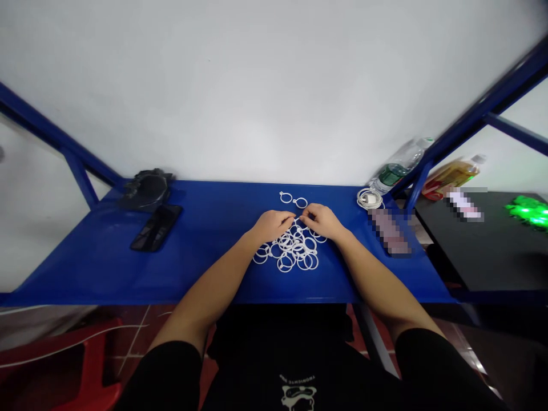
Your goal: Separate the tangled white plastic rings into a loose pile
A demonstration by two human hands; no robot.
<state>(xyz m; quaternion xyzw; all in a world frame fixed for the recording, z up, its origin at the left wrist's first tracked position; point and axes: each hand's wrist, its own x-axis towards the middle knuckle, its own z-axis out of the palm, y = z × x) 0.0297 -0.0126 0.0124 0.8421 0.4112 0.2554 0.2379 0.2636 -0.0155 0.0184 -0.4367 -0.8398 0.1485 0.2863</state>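
Observation:
A heap of several white plastic rings point(293, 251) lies on the blue table point(214, 245). My left hand point(272, 224) and my right hand point(322, 220) rest at the far edge of the heap, fingertips meeting over a ring. Both hands have curled fingers pinched on a white ring between them. Two more white rings point(293, 200) lie apart, just beyond my hands.
A black phone point(156, 227) lies at the left, a dark crumpled object point(146, 188) behind it. A coiled white cable point(369, 198) and plastic bottles point(400, 162) sit at the right by a blue frame post. A black surface point(483, 251) adjoins on the right.

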